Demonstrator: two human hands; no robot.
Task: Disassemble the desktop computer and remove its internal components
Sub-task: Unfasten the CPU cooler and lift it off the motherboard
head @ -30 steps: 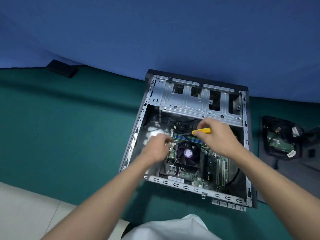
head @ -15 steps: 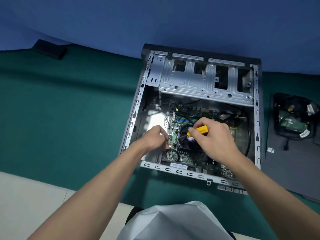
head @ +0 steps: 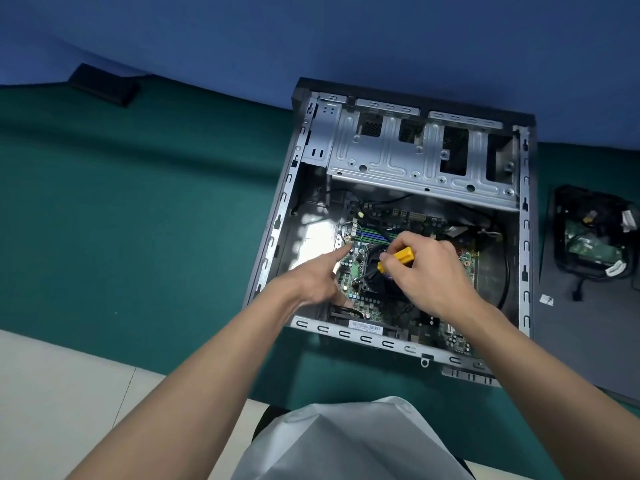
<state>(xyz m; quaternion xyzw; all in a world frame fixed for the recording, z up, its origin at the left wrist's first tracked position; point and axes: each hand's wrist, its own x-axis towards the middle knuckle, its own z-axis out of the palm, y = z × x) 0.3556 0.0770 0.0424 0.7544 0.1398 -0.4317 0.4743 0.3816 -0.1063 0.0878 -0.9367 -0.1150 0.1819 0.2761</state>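
Note:
An open desktop computer case [head: 277, 216] lies on its side on the green table, its metal drive cage [head: 415, 161] at the far end. Inside sits a green motherboard [head: 349, 271] with a black CPU fan [head: 375, 271] at its middle. My right hand [head: 433, 271] grips a yellow-handled screwdriver [head: 398, 259], whose tip points down at the fan's near-left corner. My left hand [head: 311, 282] reaches in from the left with its index finger stretched toward the board's upper-left corner; the other fingers are loosely curled and hold nothing.
A removed black part with a green circuit board [head: 595, 237] and cables lies right of the case on a dark grey panel [head: 588, 334]. A small black box [head: 104, 84] sits at the table's far left. The blue backdrop rises behind the case.
My left hand opened from a curled pose and now points its index finger at the board's upper-left corner. The right hand with the screwdriver stayed over the fan while my head view shifted.

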